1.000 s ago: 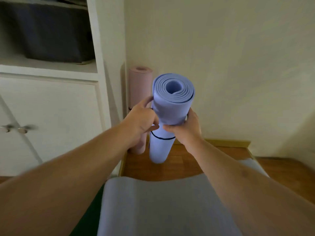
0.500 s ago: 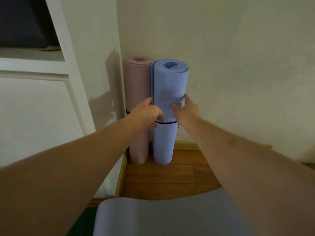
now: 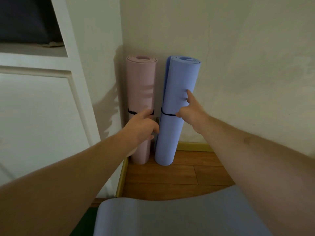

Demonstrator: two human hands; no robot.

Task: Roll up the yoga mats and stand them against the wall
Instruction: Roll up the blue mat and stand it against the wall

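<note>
A rolled blue mat (image 3: 179, 82) with a black band stands on the wood floor and leans back against the wall (image 3: 238, 65). To its left a rolled pink mat (image 3: 140, 86), also banded, stands upright in the corner. A narrow gap separates the two. My right hand (image 3: 192, 111) rests on the blue roll's right side, index finger stretched up along it and thumb at the band. In front of the gap is my left hand (image 3: 143, 128), fingers loose and brushing the blue roll's left edge. A pale blue-grey mat (image 3: 170, 217) lies flat at my feet.
A white cabinet (image 3: 42, 108) with an open shelf fills the left side, its end panel beside the pink roll. A yellow skirting board (image 3: 192, 146) runs along the wall's foot. Wood floor (image 3: 170, 178) lies between the rolls and the flat mat.
The blue roll has come down onto the floor and shifted right, away from the pink one. Both hands have loosened from gripping it to light touches.
</note>
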